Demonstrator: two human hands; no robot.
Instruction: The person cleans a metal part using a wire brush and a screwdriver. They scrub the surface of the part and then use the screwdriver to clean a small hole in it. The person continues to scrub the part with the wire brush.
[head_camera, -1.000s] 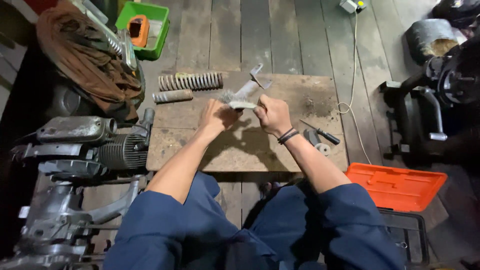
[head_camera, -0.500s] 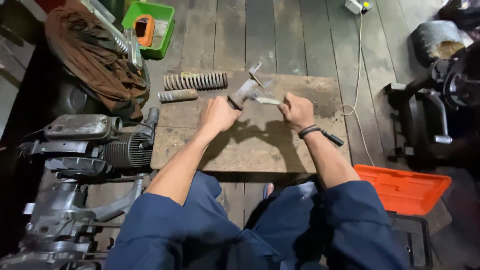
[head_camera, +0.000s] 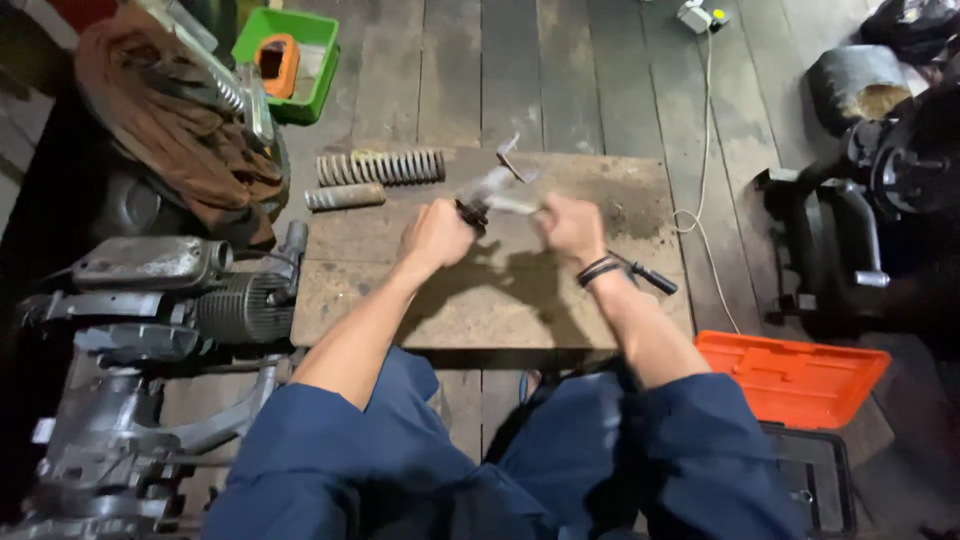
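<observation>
A grey metal bracket part (head_camera: 490, 185) is being gripped at its lower end by the left hand (head_camera: 435, 237), whose fingers are being kept curled tight around it; the part is being held tilted up and away above the wooden board (head_camera: 520, 300). A pale-handled brush (head_camera: 512, 206) is being held in the closed right hand (head_camera: 570, 228), and its tip is being pressed against the side of the bracket part; this hand is being blurred by motion, so the grip is not being shown finely. A dark band is being worn on the right wrist.

On the board, just beyond the left hand, a long coil spring (head_camera: 381, 166) and a shorter ribbed cylinder (head_camera: 345, 196) are lying side by side. Near the right wrist a black-handled tool (head_camera: 645, 275) is lying at the board's right edge. The board is being carried by a plank floor (head_camera: 560, 70).

Further out, a finned engine (head_camera: 240, 305) is standing to the left, a green bin (head_camera: 300, 50) at the upper left, and an orange case lid (head_camera: 790, 375) at the lower right. A white cable (head_camera: 705, 120) is running across the planks.
</observation>
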